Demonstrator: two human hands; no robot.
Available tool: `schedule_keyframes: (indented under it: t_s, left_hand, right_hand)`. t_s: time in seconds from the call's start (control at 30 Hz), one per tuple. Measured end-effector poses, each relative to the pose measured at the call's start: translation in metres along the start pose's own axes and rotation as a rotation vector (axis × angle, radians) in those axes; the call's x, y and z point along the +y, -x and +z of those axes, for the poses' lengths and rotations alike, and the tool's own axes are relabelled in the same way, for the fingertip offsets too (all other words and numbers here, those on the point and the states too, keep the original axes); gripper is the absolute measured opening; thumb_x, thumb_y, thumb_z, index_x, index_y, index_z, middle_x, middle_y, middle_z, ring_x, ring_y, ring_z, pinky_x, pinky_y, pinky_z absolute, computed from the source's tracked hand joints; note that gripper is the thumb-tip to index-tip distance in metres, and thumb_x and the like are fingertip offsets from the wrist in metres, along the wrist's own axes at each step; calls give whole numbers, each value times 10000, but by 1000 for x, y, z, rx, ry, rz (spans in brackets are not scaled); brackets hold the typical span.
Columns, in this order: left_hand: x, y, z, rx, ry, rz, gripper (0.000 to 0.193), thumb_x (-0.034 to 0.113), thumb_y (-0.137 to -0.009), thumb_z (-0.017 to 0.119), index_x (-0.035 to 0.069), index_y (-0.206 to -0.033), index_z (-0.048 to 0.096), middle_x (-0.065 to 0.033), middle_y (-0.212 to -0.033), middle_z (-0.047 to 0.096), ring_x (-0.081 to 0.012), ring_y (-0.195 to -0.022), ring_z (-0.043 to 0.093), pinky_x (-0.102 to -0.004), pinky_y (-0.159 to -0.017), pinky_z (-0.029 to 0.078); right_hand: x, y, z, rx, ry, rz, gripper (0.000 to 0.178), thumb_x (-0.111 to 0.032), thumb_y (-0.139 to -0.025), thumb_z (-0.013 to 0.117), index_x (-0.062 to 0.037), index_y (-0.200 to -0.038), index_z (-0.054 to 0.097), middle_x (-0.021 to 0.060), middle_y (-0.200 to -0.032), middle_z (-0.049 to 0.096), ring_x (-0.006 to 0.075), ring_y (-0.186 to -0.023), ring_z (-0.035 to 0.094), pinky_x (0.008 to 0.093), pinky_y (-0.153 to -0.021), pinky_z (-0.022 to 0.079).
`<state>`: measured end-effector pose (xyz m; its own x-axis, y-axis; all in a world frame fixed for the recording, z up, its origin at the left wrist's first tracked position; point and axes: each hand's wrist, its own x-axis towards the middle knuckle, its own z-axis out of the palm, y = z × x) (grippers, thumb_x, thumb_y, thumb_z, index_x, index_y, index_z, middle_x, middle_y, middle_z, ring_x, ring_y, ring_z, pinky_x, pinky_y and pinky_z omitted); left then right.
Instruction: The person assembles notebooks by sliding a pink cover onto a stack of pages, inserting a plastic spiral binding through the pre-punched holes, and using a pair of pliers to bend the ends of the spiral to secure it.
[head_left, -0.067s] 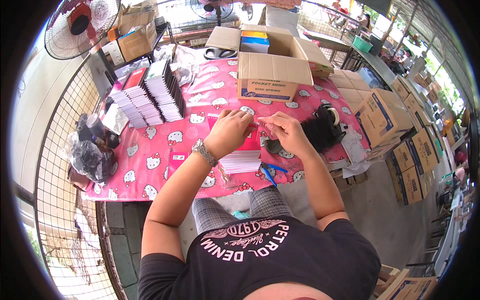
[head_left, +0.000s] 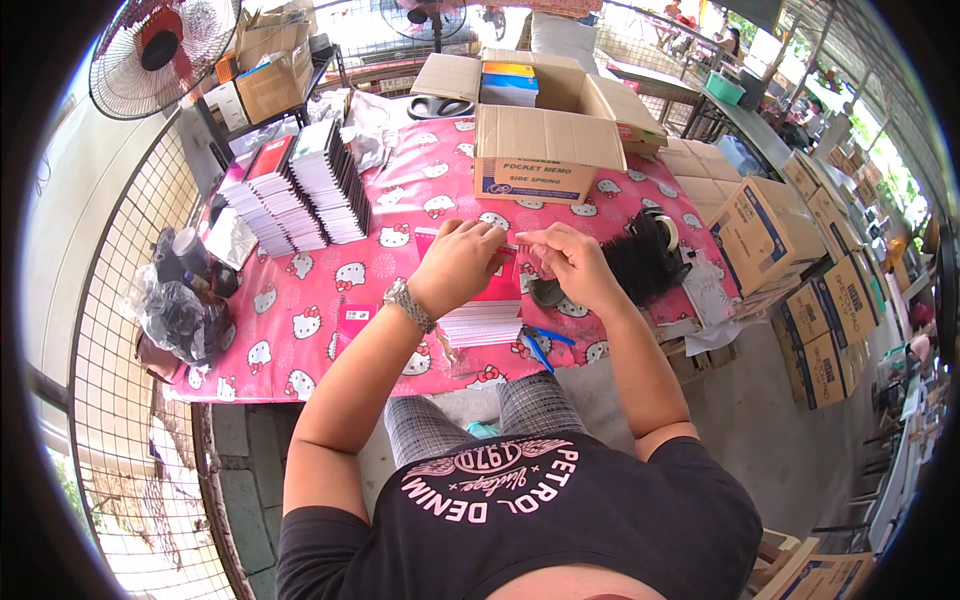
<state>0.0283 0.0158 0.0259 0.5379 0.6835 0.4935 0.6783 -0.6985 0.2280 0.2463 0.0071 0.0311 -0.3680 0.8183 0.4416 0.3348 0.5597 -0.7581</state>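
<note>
A stack of small red-covered notepads [head_left: 482, 328] with white pages sits in front of me on the table. Over its far end my left hand [head_left: 462, 262] is curled, its fingers closed on the edge of a red-covered notepad; a watch is on that wrist. My right hand [head_left: 568, 258] is beside it, thumb and forefinger pinched at the notepad's right edge. Whatever that pinch holds is too small to make out. Blue-handled pliers [head_left: 540, 347] lie just right of the stack. A heap of black binding coils [head_left: 640, 262] is beyond my right hand.
The table has a pink patterned cloth [head_left: 300, 350]. Tall notebook stacks [head_left: 330, 185] stand at back left, near a plastic bag [head_left: 180, 315]. An open carton [head_left: 545, 150] is at the far side. A tape roll [head_left: 665, 232] sits by the coils; more cartons [head_left: 765, 240] are at right.
</note>
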Motion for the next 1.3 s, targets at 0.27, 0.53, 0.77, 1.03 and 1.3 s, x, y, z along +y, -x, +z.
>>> schedule_keyframes:
  t_s: [0.27,0.53,0.77,1.03,1.3]
  left_hand:
    - [4,-3,-2,-37,-23,-24,172,177,-878,641,80,-1011,589,-92,-927,653,-287,-962,620,-429,-908,416]
    - [4,0,-1,-44,-12,-28,201,197,-872,656,79,-1020,588,-88,-946,663,-280,-972,628,-430,-902,419]
    - [14,0,-9,-54,-4,-35,250,207,-899,632,101,-1108,545,-85,-994,677,-289,-969,630,-447,-929,398]
    - [17,6,-9,-74,-68,-29,269,231,-926,615,132,-1159,524,-81,-1009,679,-295,-1012,628,-487,-995,362]
    - [7,2,-1,-103,-79,-28,288,320,-933,625,138,-1147,559,-66,-1142,639,-270,-1223,538,-660,-1050,271]
  right_hand:
    - [22,4,8,22,-138,-180,176,-41,-966,591,-13,-1130,648,21,-864,618,85,-717,581,245,-657,492]
    - [18,15,15,-43,-252,184,219,-53,-947,621,-24,-1163,649,54,-903,616,132,-809,633,272,-725,510]
    - [5,9,7,17,169,-56,329,-85,-923,637,-44,-1247,601,146,-976,640,278,-845,639,361,-748,520]
    - [-26,9,-1,-50,262,-66,362,-149,-950,609,-28,-1274,504,184,-948,679,366,-809,677,411,-756,544]
    - [209,38,44,48,590,386,506,-451,-896,630,-24,-1152,541,221,-1060,636,433,-1017,599,529,-876,479]
